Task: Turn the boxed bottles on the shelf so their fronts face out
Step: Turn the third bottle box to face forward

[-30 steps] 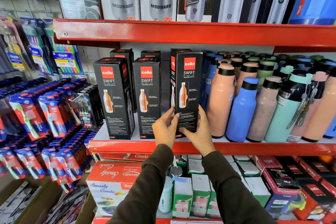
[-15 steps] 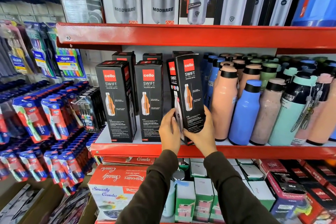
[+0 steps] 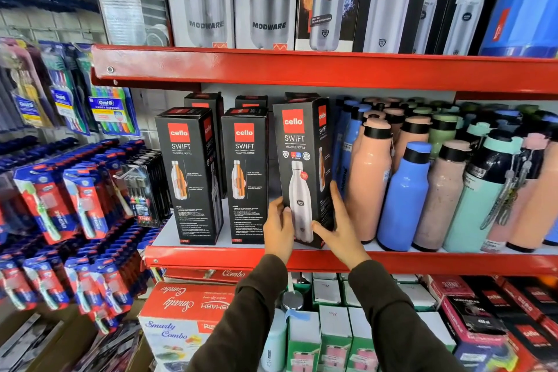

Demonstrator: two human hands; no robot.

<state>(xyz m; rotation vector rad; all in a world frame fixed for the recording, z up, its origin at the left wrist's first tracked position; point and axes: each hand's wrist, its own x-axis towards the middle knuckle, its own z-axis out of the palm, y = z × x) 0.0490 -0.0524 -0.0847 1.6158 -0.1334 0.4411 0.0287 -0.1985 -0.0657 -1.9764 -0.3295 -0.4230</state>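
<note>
Three black Cello Swift bottle boxes stand in a front row on the red middle shelf [image 3: 211,257]. The left box [image 3: 188,175] and the middle box [image 3: 244,175] show a face with an orange-banded bottle and small text. The right box [image 3: 303,160] shows a face with a large white bottle picture and badges. My left hand [image 3: 279,228] grips its lower left edge. My right hand [image 3: 338,222] holds its lower right side and front. More black boxes stand behind the row.
Loose pink, blue and mint bottles [image 3: 404,196] crowd the shelf right beside the held box. Steel-bottle cartons [image 3: 268,0] fill the shelf above. Toothbrush packs [image 3: 60,196] hang at the left. Cartons [image 3: 187,311] sit on the shelf below.
The right box has been rotated in both hands: one second ago it showed the orange-bottle face, now the white-bottle face points out. The camera has moved closer.
</note>
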